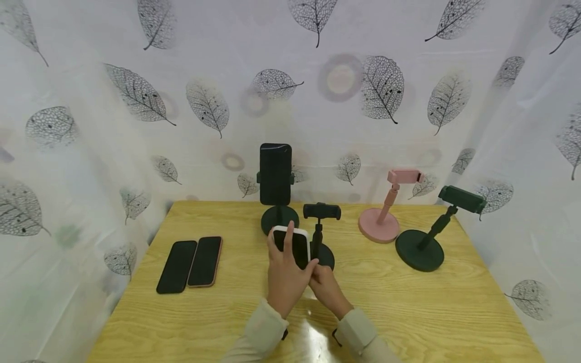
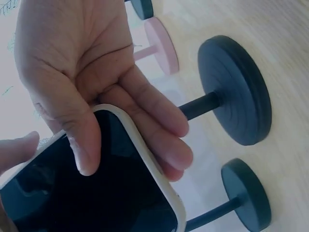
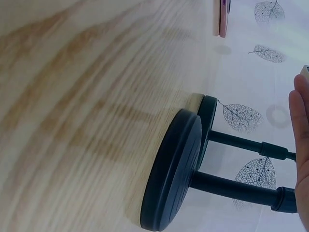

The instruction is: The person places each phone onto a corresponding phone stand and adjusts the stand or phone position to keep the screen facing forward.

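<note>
Both hands hold a black-screened phone with a white frame [image 1: 299, 247], tilted in front of a small black phone stand [image 1: 322, 212]. The left hand [image 1: 287, 277] grips it from the left, one finger lying across the screen. At its lower right corner is the right hand [image 1: 328, 287]. In the left wrist view the right hand [image 2: 91, 82] pinches that corner, thumb on the screen and fingers behind. Just beyond stands a dark green phone stand [image 1: 280, 217] with a black phone [image 1: 275, 174] upright in its clamp. Fingers [image 3: 301, 125] show at the right wrist view's edge.
Two phones lie side by side on the left, a black one [image 1: 177, 267] and a pink-edged one [image 1: 206, 262]. To the right stand a pink phone stand [image 1: 379, 225] and another dark green stand [image 1: 419, 250]. A leaf-print curtain [image 1: 290, 126] surrounds the wooden table [image 1: 386, 307].
</note>
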Motion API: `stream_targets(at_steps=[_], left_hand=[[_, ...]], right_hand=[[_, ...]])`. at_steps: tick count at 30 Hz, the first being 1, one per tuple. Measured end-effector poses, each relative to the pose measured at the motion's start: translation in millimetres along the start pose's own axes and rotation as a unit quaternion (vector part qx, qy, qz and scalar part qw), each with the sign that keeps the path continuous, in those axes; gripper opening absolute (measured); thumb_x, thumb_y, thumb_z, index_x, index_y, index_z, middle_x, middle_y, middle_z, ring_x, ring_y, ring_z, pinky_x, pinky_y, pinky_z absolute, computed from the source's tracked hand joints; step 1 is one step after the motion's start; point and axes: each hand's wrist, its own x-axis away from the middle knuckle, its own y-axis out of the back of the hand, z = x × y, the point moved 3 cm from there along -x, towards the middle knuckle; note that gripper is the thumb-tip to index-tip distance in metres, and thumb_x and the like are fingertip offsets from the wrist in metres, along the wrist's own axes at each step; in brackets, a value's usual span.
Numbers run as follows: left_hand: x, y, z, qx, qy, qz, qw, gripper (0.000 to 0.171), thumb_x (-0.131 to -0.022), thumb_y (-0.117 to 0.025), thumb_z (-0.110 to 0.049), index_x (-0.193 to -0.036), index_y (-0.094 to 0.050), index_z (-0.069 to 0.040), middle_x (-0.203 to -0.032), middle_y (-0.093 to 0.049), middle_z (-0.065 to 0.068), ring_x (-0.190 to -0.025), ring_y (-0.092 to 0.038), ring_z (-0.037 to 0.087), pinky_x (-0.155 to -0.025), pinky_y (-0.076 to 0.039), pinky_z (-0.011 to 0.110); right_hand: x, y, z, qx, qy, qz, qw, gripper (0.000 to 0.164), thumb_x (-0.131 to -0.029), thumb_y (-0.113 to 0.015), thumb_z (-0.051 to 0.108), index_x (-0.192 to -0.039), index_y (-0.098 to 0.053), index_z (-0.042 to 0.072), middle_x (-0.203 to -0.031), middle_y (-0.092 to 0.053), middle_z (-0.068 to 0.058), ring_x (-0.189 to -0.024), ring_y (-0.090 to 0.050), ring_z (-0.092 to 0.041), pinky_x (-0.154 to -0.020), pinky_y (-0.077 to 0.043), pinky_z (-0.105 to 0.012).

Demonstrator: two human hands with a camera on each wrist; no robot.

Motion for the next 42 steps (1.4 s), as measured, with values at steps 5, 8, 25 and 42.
stream_targets(at_steps=[5, 8, 25, 42], left_hand=[[-0.1, 0.1, -1.4, -0.012, 0.014, 0.0, 0.9998, 0.1, -0.075, -0.077, -0.041, -0.15, -0.011, -0.037, -0.142, -0.025, 0.029, -0.119, -0.046, 0.048, -0.064, -0.053, 0.046], [-0.9, 0.6, -2.7, -0.018, 0.006, -0.006, 0.9998, 0.097, -0.076, -0.077, -0.04, -0.15, -0.014, -0.039, -0.14, -0.028, 0.029, -0.116, -0.049, 0.046, -0.061, -0.052, 0.045], [-13.5, 21.3, -1.1, -0.002, -0.056, -0.074, 0.9956, 0.089, -0.066, -0.084, -0.035, -0.143, -0.038, -0.033, -0.121, -0.046, 0.02, -0.077, -0.058, 0.025, -0.054, -0.051, 0.033], [-53.0, 55.5, -49.1, 0.019, -0.136, -0.074, 0.9877, 0.081, -0.069, -0.081, -0.038, -0.138, -0.04, -0.026, -0.118, -0.047, 0.023, -0.079, -0.058, 0.027, -0.056, -0.052, 0.035]], right_hand=[[0.1, -2.0, 0.5, 0.002, -0.009, 0.006, 1.0, 0.022, -0.089, -0.053, -0.008, -0.069, -0.057, 0.0, -0.053, -0.049, -0.006, -0.051, -0.032, 0.007, -0.046, -0.034, -0.018], [0.1, -2.5, 0.8, -0.008, -0.023, 0.012, 1.0, 0.02, -0.089, -0.052, -0.009, -0.072, -0.058, -0.002, -0.055, -0.052, -0.008, -0.051, -0.034, 0.007, -0.047, -0.035, -0.019], [-4.5, 25.7, 3.9, -0.019, 0.018, 0.075, 0.997, 0.026, -0.09, -0.063, 0.013, -0.115, -0.063, 0.006, -0.099, -0.071, -0.011, -0.084, -0.069, -0.018, -0.074, -0.055, -0.027], [-46.4, 115.7, 54.5, 0.002, 0.11, -0.146, 0.983, 0.017, -0.074, -0.067, -0.016, -0.09, -0.062, -0.013, -0.073, -0.063, -0.022, -0.072, -0.057, 0.01, -0.069, -0.048, -0.01]])
